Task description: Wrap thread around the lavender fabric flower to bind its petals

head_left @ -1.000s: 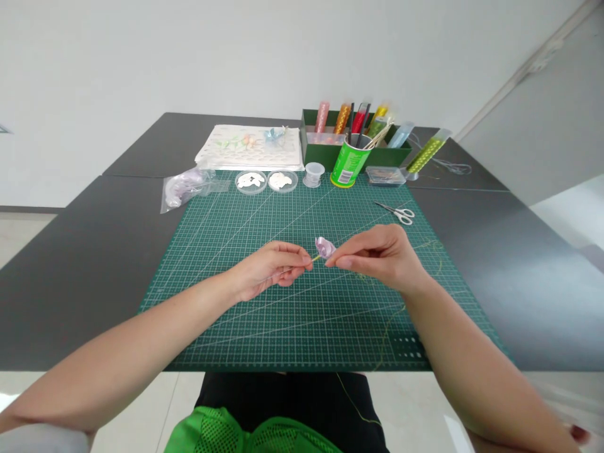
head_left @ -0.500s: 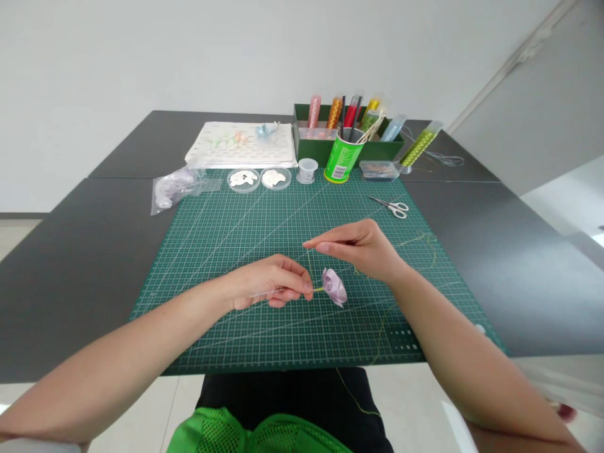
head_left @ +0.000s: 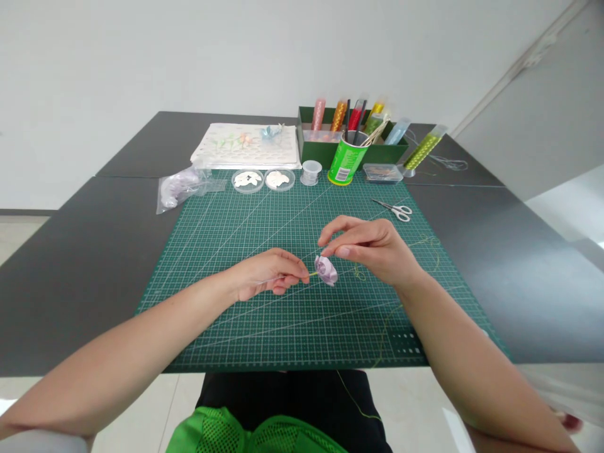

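Observation:
A pale lilac fabric-like flower (head_left: 326, 270) on a thin green-topped stem (head_left: 312, 274) is held sideways above the cutting mat (head_left: 226, 340). My left hand (head_left: 274, 274) pinches the stem just below the bloom, and the stem's pale lower end runs back under the palm. Close above and right of the flower is my right hand (head_left: 368, 245), its thumb against the forefinger and another finger lifted away. Its forefinger tip is beside the upper petals. Thin green thread (head_left: 384, 324) trails over the mat and onto my lap; the part at my right fingertips is too fine to see.
White-handled scissors (head_left: 399, 210) lie at the mat's right. Along the back stand dishes of white pieces (head_left: 248, 180), a clear round container (head_left: 311, 172), a green can (head_left: 346, 160), a dark green box (head_left: 321, 151) of coloured tubes, a paper stack (head_left: 226, 151) and a plastic bag (head_left: 179, 185).
The right hand has moved down and right, close to the flower, and a finger has lifted apart. The taut thread between the hands no longer shows. The flower and left hand have shifted slightly up and left.

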Motion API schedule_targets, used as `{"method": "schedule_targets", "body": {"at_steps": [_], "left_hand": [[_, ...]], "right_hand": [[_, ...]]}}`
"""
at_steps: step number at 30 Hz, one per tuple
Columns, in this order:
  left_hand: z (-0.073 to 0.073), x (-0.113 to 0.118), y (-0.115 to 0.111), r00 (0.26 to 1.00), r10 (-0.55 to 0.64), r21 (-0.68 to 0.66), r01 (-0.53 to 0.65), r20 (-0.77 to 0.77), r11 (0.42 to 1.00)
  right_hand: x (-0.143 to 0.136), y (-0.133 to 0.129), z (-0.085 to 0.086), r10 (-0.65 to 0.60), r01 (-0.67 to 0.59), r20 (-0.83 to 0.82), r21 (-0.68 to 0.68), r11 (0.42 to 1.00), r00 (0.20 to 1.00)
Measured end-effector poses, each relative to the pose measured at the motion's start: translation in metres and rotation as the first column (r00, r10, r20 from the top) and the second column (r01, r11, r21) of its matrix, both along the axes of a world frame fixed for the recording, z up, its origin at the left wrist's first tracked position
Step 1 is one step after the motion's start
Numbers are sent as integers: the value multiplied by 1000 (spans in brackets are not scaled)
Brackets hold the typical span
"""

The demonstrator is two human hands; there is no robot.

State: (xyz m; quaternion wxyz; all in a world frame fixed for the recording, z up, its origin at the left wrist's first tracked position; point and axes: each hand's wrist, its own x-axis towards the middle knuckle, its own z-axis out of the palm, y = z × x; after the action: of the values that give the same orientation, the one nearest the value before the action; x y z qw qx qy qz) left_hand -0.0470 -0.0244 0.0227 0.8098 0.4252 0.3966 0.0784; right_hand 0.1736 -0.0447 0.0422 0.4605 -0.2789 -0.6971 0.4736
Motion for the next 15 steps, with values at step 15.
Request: {"method": "schedule_targets", "body": {"at_steps": [15], "left_hand": [[6, -13, 17, 948, 272, -42, -269, 166, 962]], "right_hand": [[9, 3, 0, 317, -268, 204, -235, 934, 926]]}}
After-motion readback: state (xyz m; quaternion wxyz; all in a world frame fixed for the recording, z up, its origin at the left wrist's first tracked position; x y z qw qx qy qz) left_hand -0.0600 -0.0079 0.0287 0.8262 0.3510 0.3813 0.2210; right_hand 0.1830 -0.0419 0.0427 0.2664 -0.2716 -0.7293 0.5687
